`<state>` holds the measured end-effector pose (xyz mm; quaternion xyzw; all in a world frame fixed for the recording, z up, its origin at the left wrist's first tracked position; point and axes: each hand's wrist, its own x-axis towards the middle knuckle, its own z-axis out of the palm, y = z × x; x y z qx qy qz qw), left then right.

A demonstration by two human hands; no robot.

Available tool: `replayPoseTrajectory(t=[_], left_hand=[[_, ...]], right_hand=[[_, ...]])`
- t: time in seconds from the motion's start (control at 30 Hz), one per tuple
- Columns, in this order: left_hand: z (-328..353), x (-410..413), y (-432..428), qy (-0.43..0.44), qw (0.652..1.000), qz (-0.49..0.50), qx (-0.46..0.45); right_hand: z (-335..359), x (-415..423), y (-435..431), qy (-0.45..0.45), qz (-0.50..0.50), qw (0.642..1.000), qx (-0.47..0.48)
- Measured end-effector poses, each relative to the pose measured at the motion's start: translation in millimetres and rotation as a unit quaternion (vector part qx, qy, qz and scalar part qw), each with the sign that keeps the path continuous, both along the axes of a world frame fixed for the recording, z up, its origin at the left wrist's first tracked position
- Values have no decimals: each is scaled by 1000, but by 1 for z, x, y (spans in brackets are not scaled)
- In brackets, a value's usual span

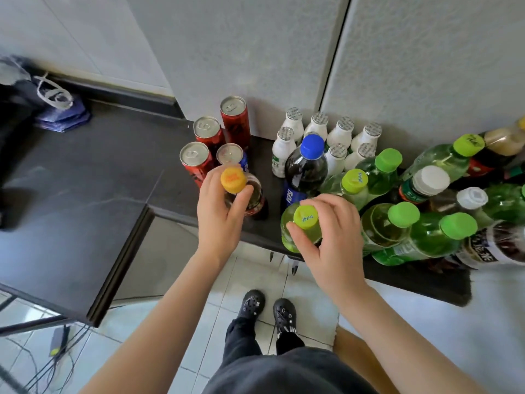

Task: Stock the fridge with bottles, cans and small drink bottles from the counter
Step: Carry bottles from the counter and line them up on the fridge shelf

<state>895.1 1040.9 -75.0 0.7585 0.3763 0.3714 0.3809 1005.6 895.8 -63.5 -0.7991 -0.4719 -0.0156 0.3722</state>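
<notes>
Head view: orange-capped bottle [233, 180] in left hand [217, 220], green-capped bottle [305, 217] in right hand [331, 237].

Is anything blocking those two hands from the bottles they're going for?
Nothing visible does. The left hand grips the orange-capped bottle just below its cap, and the right hand grips the lime-capped green bottle.

Dark counter [85, 180], four upright cans [216, 137], small white bottles [318, 132] at the back, blue-capped cola bottle [305, 169], orange-capped bottle [233, 180], green-capped bottle [306, 217] at front edge, other green bottles [426, 237] crowding right.
</notes>
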Motion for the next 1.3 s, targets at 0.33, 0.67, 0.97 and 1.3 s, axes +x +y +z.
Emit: replayPoseTrajectory(t=[0.33,0.67,0.97,1.3], left_hand=[[2,-71,-50,-127,952,240,-140],[7,-211,-120,-148,855,458,-190],[-2,-323,-218,-181,780,569,-188],[7,-507,-397,-212,676,698,-103]], right_hand=[[-14,-23,19,142,163,975,57],[-27,-132,50,205,403,887,-95],[-29,-274,16,179,545,805,-153],[-20,-490,-106,170,669,703,-172]])
